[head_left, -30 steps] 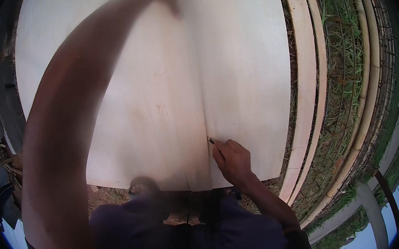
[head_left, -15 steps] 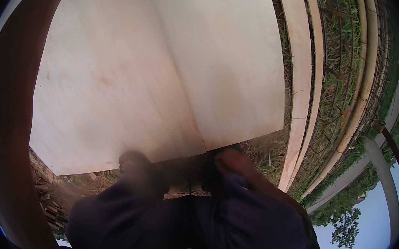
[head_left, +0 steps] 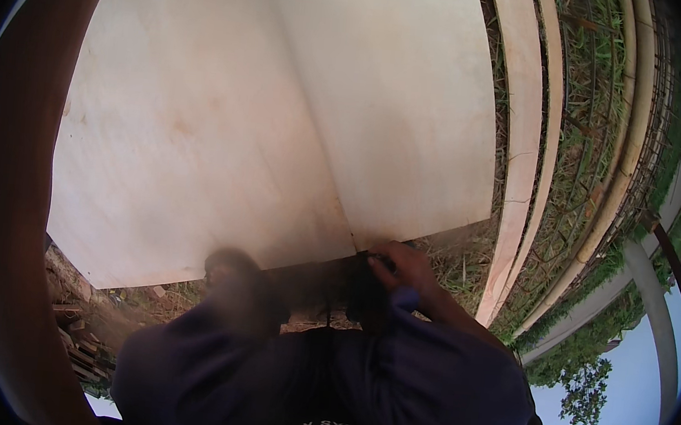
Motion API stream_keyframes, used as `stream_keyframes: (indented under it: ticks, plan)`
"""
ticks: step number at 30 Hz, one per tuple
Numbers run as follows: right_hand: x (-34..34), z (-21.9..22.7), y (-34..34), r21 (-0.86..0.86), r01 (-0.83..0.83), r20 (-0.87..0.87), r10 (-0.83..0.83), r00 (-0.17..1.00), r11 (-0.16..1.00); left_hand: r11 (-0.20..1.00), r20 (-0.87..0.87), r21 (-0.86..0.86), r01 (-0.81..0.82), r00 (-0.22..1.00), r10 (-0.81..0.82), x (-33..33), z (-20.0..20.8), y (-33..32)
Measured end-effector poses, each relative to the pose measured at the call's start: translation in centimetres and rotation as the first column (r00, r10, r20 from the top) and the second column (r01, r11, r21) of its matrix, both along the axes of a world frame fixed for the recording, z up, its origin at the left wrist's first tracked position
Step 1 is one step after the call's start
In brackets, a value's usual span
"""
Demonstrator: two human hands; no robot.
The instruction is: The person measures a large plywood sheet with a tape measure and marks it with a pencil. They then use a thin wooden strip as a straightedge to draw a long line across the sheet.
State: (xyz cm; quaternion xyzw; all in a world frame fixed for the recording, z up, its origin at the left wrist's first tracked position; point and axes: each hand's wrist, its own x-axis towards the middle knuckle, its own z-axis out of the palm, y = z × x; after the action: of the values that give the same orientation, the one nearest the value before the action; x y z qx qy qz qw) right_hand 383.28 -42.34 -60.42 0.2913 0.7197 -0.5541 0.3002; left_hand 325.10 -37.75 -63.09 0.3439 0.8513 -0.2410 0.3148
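Two pale plywood panels (head_left: 201, 125) fill the area in front of me, meeting or overlapping along a dark line that runs down to the near edge. My right hand (head_left: 406, 266) is at that near edge, just beside the end of the line. Its fingers are curled, with thumb and forefinger close together; whatever they hold, if anything, is lost in shadow. Along the left side, my left arm (head_left: 11, 181) stretches up, large and dark, past the upper border. My left hand is outside the picture.
Right of the panels lie long sawn planks (head_left: 520, 131), then bamboo poles (head_left: 633, 118) and wire mesh over grass. Scrap wood pieces (head_left: 85, 352) are piled at the lower left. My bent legs in dark blue trousers (head_left: 455, 379) are close to the panels' near edge.
My right hand has shifted slightly up, onto the panel edge beside the dividing line. A fingertip seen at the upper border has left the picture. The view has shifted slightly.
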Motion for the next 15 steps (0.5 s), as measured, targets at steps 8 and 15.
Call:
stream_keyframes:
  ticks: [8, 15]
  plan:
    - [0.2, -0.4, 0.0, 0.076, 0.043, -0.241, -0.024, 0.97, 0.996, 0.997, -0.061, -0.061, -0.036, 0.998, 0.033, 0.4, 0.0, 0.2]
    - [-0.2, -0.4, -0.4, 0.072, 0.052, -0.176, -0.038, 0.984, 0.996, 0.999, -0.029, -0.027, -0.019, 0.999, 0.019, 1.0, 0.7, 0.3]
